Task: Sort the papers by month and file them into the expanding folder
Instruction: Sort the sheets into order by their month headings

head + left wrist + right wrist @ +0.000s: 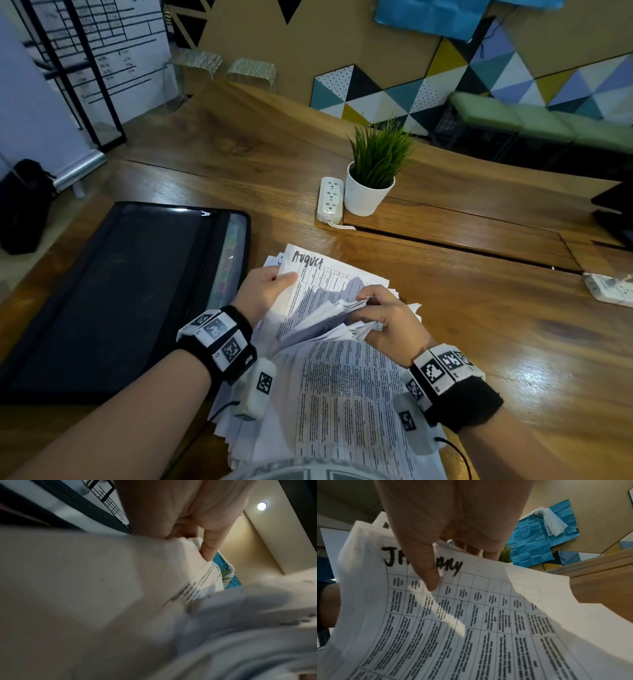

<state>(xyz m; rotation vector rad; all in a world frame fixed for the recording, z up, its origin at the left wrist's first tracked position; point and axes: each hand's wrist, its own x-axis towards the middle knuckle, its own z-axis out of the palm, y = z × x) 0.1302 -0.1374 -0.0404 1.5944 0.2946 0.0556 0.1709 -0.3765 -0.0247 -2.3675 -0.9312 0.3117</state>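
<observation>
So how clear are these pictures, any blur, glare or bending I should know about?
Head view: sharp, though the table edges bow from the wide lens, with glare patches on the wood. Left wrist view: the papers are smeared and out of focus. Right wrist view: the sheet's print is fairly crisp, crossed by shadows, and the right hand's thumb hides part of the handwritten heading.

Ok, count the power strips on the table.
2. One power strip lies just left of the potted plant; a second power strip is at the table's right edge, partly cut off.
</observation>
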